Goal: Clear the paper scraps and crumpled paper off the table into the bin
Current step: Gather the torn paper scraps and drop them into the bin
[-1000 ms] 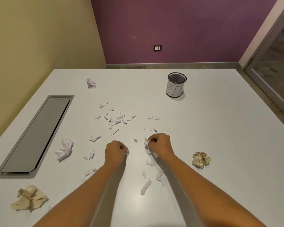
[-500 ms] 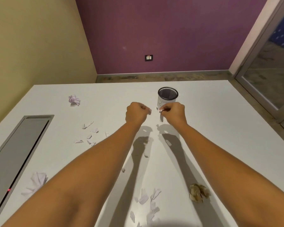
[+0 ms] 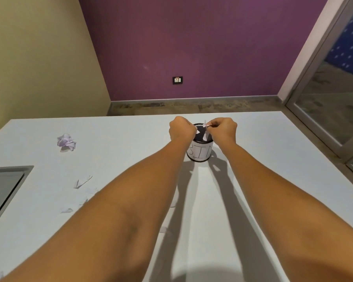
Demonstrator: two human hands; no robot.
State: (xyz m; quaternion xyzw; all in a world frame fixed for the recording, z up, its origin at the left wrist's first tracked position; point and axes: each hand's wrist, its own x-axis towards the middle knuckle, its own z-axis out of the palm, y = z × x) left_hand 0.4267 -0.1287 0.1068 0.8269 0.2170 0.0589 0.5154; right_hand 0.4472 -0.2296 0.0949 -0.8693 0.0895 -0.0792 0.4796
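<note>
Over the mouth of the small black mesh bin (image 3: 200, 153), at centre frame on the white table (image 3: 273, 159), the right hand (image 3: 224, 129) pinches thin white paper strips (image 3: 205, 135) and the left hand (image 3: 181, 130) is curled round a small white scrap (image 3: 198, 132). Featherlight and limp, they will likely flutter, so nip an edge. At left lie one springy crumpled lilac-white paper ball (image 3: 66, 142) and about five flat scraps (image 3: 82, 183).

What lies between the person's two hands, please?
Head view: between left hand and right hand shows the open bin, with white paper scraps pinched in both hands over it.
</note>
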